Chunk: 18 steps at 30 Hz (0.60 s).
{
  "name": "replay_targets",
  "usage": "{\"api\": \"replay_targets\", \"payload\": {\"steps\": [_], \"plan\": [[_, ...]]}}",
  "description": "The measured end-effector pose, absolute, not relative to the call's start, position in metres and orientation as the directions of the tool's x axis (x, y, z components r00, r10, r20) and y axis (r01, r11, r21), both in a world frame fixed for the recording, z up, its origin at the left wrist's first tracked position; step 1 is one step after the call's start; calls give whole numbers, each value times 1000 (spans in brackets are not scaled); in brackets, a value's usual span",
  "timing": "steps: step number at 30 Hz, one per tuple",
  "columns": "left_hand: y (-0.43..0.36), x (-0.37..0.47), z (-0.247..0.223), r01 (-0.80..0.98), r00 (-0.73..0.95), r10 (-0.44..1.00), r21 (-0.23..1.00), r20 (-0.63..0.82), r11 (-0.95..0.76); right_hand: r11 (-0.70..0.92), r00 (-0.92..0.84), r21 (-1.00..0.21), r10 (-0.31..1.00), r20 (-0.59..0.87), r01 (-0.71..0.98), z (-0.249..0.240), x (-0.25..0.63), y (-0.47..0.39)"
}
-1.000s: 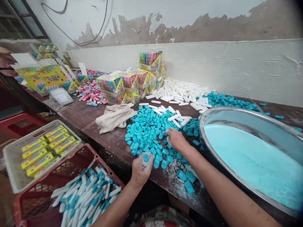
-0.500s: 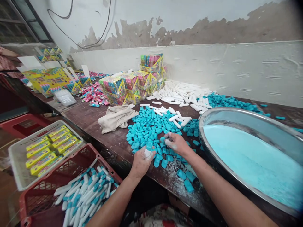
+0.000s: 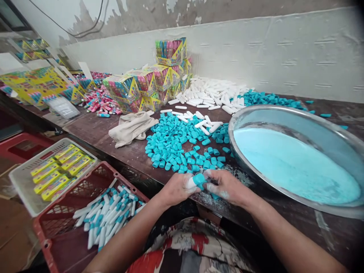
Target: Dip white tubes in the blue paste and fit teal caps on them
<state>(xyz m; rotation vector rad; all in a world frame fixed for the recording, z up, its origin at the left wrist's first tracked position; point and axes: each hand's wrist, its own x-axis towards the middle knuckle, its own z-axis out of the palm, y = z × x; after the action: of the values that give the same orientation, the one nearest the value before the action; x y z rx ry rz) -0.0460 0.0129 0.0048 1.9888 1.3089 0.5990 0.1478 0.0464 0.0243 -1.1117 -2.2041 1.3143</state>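
Observation:
My left hand (image 3: 176, 189) is closed around a short white plastic tube (image 3: 190, 183) with a blue end pointing right. At that end my right hand (image 3: 227, 186), dusted with pale powder, curls its thumb and fingers against a blue cap (image 3: 199, 179). Whether one or two caps are between the hands I cannot tell. Just beyond them spreads a heap of loose blue caps (image 3: 167, 142) on the dark table (image 3: 93, 131). White tubes (image 3: 212, 91) lie piled behind the caps.
At right a large metal basin (image 3: 236, 151) holds light-blue powder (image 3: 295, 167). Down at left, a red crate (image 3: 65, 250) contains blue-capped white tubes, beside a white basket (image 3: 19, 185) with yellow boxes. A cloth (image 3: 132, 129) and stacked display packs (image 3: 148, 83) stand farther back.
My right hand has left the cap heap and come to the blue end of the tube. Both hands are now closer together and nearer the table's front edge. The view has tilted down.

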Motion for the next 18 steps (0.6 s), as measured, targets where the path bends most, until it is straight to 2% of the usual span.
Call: {"api": "replay_targets", "payload": {"steps": [3, 5, 8, 14, 18], "plan": [[7, -44, 0, 734, 343, 939, 627, -13, -260, -54, -542, -970, 821, -178, 237, 26, 160, 39], [4, -42, -2, 785, 341, 940, 558, -24, -270, -155, -547, -980, 814, -197, 123, 29, 164, 33], [0, -36, -4, 813, 370, 929, 496, -32, -306, -180, -574, -979, 793, -204, 100, 30, 162, 27], [-2, -26, -7, 848, 410, 906, 412, -110, -333, -217, -618, -958, 732, -287, 188, 16, 158, 22], [-4, -26, -9, 869, 442, 883, 318, -158, -379, -246, -607, -954, 737, -298, 170, 10, 154, 16]]}}
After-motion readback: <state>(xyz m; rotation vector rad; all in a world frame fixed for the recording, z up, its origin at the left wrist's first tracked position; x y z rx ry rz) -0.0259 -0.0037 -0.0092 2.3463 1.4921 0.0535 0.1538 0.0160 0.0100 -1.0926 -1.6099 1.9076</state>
